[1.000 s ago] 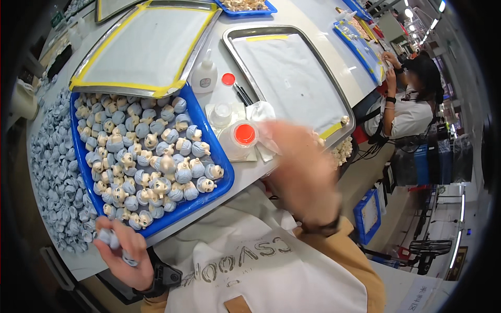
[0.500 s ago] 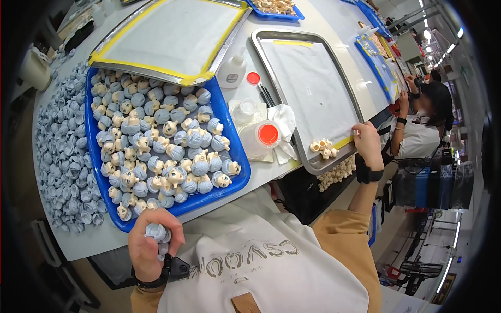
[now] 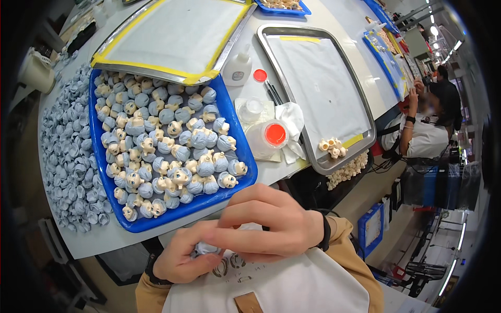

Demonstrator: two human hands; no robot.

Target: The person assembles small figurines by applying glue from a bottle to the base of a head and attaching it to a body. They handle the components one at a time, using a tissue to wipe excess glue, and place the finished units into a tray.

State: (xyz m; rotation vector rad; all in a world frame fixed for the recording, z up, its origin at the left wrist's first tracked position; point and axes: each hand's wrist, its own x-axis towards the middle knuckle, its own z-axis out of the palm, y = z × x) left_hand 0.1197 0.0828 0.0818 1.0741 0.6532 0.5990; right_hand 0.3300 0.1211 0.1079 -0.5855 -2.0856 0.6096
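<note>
Close in front of my shirt, my left hand is closed around a grey-blue doll hair piece, of which a small part shows between the fingers. My right hand reaches over it, fingers bent and meeting the left fingertips. What the right fingers hold is hidden behind them. Just beyond the hands stands a blue tray full of small doll heads with painted eyes and grey-blue hair. A heap of loose grey-blue hair shells lies left of that tray.
A metal tray lined with white paper holds several cream hollow head pieces at its near end. Between the trays stand a white bottle, a red-topped tub and tissue. Another taped tray overlaps the blue one. A co-worker sits right.
My right hand has left the metal tray's near edge and come left to meet my left hand. The left hand has moved slightly right, its fingers now closed around the hair piece.
</note>
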